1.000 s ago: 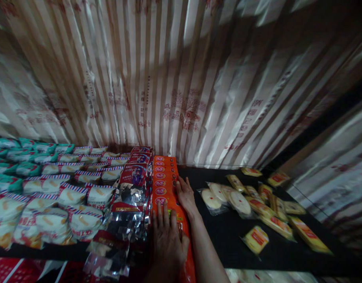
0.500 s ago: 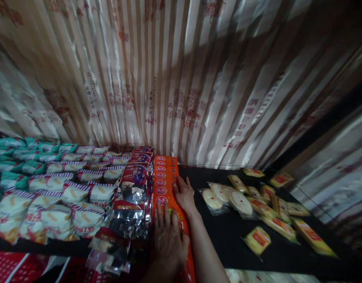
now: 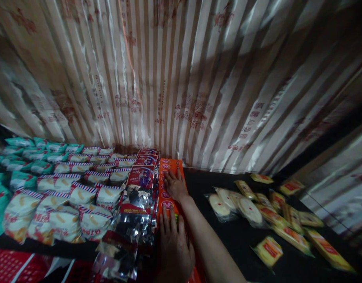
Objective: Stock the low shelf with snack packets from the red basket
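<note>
While flat on orange packets (image 3: 166, 196) | left hand (image 3: 175, 247), right hand (image 3: 175, 184) | fingers spread, gripping nothing

Both hands, left hand (image 3: 174, 247) and right hand (image 3: 175, 185), press flat on orange packets (image 3: 166, 196).

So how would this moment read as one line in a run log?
left hand: flat on orange packets | right hand: flat on same row, farther back | silver-red packets: alongside

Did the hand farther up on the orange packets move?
Yes. The right hand slid up the row of orange packets toward the striped curtain; fewer logo circles show beyond its fingertips than before.
</note>
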### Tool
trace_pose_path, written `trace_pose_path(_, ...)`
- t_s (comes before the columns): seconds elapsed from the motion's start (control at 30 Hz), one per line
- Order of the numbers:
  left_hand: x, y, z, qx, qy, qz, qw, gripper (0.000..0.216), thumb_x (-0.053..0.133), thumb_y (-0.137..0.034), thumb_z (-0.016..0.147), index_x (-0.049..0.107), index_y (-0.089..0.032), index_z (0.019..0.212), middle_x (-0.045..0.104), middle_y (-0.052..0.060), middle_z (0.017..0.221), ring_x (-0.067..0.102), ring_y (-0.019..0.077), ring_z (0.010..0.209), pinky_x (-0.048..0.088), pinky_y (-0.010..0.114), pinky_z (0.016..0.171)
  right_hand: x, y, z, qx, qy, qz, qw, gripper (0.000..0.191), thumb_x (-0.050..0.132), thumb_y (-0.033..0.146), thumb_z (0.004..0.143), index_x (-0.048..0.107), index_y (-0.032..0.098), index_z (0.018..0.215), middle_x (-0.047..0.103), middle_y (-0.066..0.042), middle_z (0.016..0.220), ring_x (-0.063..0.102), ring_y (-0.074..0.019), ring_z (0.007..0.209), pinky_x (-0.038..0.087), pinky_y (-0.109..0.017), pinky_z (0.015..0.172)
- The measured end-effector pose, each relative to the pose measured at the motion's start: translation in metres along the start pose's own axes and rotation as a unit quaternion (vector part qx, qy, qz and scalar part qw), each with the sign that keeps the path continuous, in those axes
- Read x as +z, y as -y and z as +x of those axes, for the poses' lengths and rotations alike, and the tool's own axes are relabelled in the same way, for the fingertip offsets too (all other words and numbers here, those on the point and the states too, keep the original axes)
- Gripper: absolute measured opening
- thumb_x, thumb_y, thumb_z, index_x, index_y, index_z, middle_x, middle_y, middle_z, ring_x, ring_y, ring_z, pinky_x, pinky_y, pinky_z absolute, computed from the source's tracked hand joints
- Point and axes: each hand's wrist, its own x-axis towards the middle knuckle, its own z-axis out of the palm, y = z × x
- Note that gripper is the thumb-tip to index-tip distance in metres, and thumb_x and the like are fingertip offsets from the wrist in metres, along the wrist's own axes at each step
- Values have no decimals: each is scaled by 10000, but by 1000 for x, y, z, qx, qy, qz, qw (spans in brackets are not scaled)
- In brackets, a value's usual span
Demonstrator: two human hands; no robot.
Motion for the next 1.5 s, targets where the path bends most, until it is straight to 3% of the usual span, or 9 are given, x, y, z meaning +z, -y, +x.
trace_pose_path(0.1,-5,0,2,14,17,-4,1000,571,541,-480,776,518,-181,1262,355,136,1445,216,393,1351,276,579,1055,4,6,10,13,34,-26,999,483,253,386,928,361,284,1388,237,-2,1510,54,-309,1398,116,-484,1065)
trace_pose_path(0.4,-7,-1,3,5,7,13,1000,545,554,-451,775,538,-173,1243,384,142,1426,231,380,1349,270,549,1067,14,5,13,27,19,-8,999,494,273,396,916,357,284,1390,238,-15,1508,36,-292,1403,76,-497,1082)
trace_pose_path(0.57,-10,-3,4,-4,12,-3,1000,560,517,-489,790,520,-194,1265,383,124,1429,221,380,1351,253,563,1070,4,-10,6,-35,-94,105,989,511,355,346,890,379,211,1383,249,-40,1504,52,-228,1408,129,-441,1117)
trace_pose_path(0.67,-12,-3,4,-9,28,-18,999,580,509,-511,785,521,-187,1266,397,116,1422,237,361,1350,230,542,1091,0,-26,-17,26,-170,234,957,491,324,376,887,503,166,1293,379,-70,1443,205,-205,1382,220,-402,1107)
trace_pose_path(0.83,-16,-5,6,-26,54,-27,998,631,560,-502,734,522,-167,1268,400,121,1420,233,360,1352,198,538,1103,5,-50,-82,240,-216,401,857,492,393,403,806,605,138,1163,597,-116,1233,513,-228,1179,353,-384,1032)
trace_pose_path(0.97,-24,-7,9,-30,67,-23,997,614,560,-472,730,529,-168,1262,398,108,1425,247,346,1350,190,511,1112,13,-49,-119,265,-214,465,817,501,435,422,762,624,142,1132,645,-106,1160,569,-228,1107,416,-366,973)
trace_pose_path(1.2,-31,-8,11,-28,107,5,994,615,543,-471,736,521,-155,1263,391,120,1427,236,354,1353,198,516,1098,22,-40,-126,204,-200,476,832,455,467,394,757,649,157,1100,669,-91,1121,615,-215,1039,446,-361,955)
trace_pose_path(1.5,-29,-10,10,-29,63,-11,998,573,522,-479,764,551,-153,1234,439,130,1392,273,342,1339,204,498,1101,29,-39,-112,175,-207,394,878,508,384,356,815,555,123,1232,585,-127,1247,527,-216,1170,373,-392,1033)
